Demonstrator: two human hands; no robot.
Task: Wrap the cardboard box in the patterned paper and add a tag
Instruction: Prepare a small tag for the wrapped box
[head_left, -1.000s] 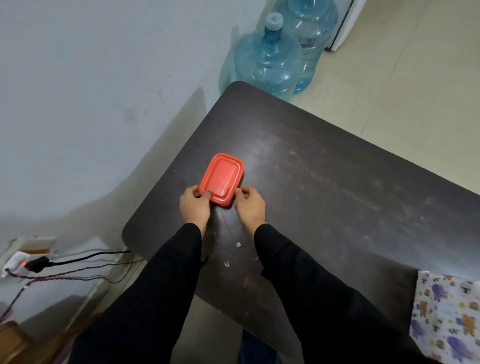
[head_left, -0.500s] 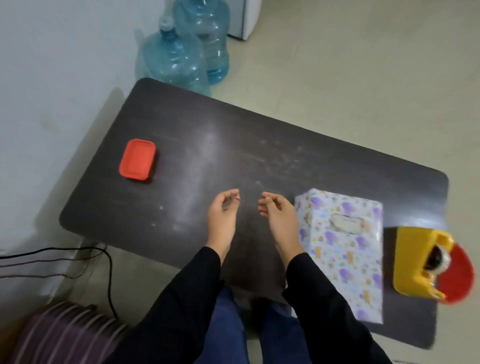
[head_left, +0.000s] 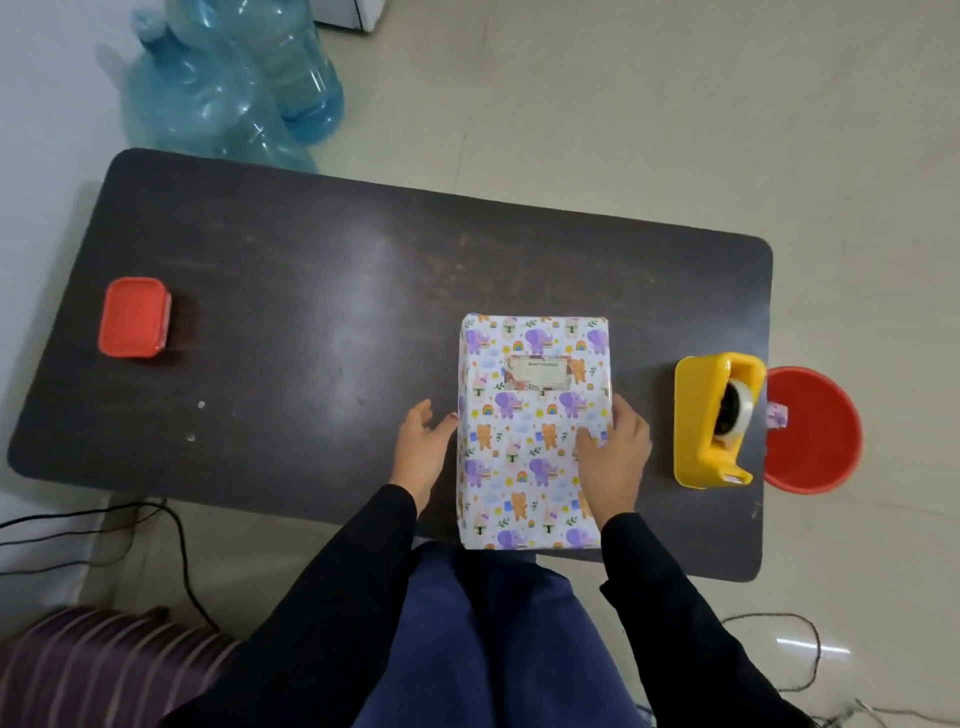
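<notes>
Looks done: box (head_left: 524, 467) fully wrapped, tag (head_left: 538, 372) stuck on. Fingers of left hand (head_left: 422, 449) loose, empty; right hand (head_left: 618, 457) lies flat atop box.

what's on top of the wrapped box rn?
A tag sits on the box's top face near the far end; the right hand rests on its right edge. The paper covers everything, so the cardboard underneath is hidden.

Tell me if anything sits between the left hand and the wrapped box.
Nothing visible does. The left hand is right beside the left edge of the wrapped box, with only bare table there. The red container lies far off to the left.
</notes>
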